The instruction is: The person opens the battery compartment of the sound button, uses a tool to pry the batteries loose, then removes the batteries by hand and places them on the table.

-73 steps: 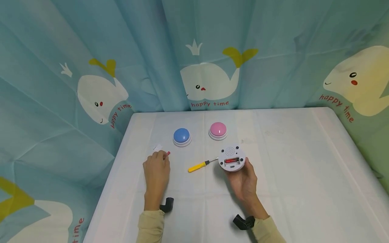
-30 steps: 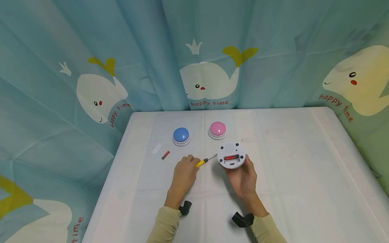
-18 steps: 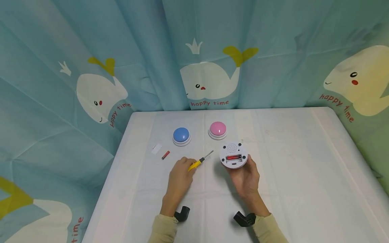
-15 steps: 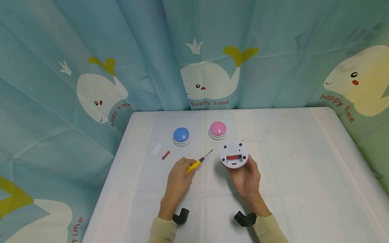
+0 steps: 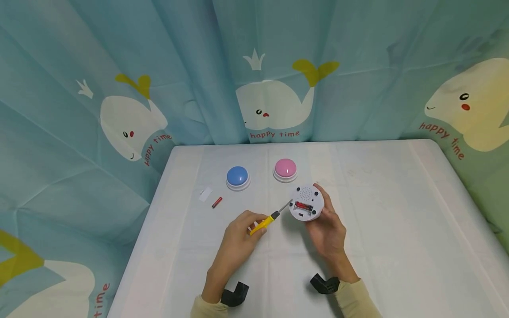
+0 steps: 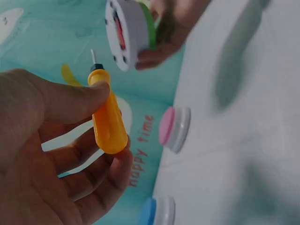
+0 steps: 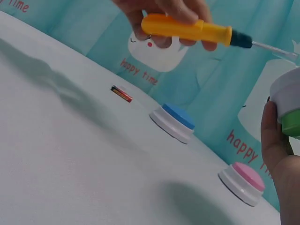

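Observation:
My left hand (image 5: 236, 238) pinches the yellow handle of a screwdriver (image 5: 263, 225) between thumb and fingers. Its metal shaft points up and right, the tip close to the left edge of a round push button (image 5: 305, 194); contact cannot be told. My right hand (image 5: 329, 229) grips this button from the right and below, holding it above the table. The white underside faces me, with speaker holes, dark round spots and an uncovered compartment holding red battery cells (image 5: 304, 206). Its green top (image 6: 149, 26) shows in both wrist views.
A blue button (image 5: 237, 176) and a pink button (image 5: 285, 168) stand on the white table (image 5: 397, 221) behind the hands. Left of them lie a loose red-and-black battery (image 5: 217, 202) and a small whitish flat piece (image 5: 205, 194). A whale-patterned curtain (image 5: 191, 70) hangs behind.
My left hand left the loose battery, picked the screwdriver off the table and brought its tip towards the held button. My right hand has turned the button slightly and shifted a little right.

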`<act>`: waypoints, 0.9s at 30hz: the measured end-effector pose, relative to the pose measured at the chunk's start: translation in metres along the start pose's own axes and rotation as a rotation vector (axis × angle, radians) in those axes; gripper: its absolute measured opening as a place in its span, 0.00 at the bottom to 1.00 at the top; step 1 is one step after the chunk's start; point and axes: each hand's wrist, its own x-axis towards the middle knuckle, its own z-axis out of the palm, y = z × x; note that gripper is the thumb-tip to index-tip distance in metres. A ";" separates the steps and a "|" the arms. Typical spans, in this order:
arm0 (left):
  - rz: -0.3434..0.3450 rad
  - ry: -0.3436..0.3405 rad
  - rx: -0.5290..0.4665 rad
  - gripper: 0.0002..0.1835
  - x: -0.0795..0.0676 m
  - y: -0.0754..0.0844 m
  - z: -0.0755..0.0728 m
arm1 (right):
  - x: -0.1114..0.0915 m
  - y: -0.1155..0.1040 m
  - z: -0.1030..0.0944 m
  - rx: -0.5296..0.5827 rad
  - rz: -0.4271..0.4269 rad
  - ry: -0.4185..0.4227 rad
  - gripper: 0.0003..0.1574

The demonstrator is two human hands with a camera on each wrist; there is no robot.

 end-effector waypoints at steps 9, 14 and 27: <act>0.024 -0.086 -0.023 0.15 -0.008 0.019 -0.001 | 0.001 -0.007 0.001 -0.074 -0.052 0.071 0.46; 0.043 -0.097 -0.003 0.14 -0.010 0.023 0.002 | 0.002 -0.009 -0.001 -0.129 -0.091 0.078 0.49; 0.065 -0.098 0.058 0.15 -0.010 0.027 0.004 | 0.001 -0.012 -0.007 -0.265 -0.170 0.023 0.48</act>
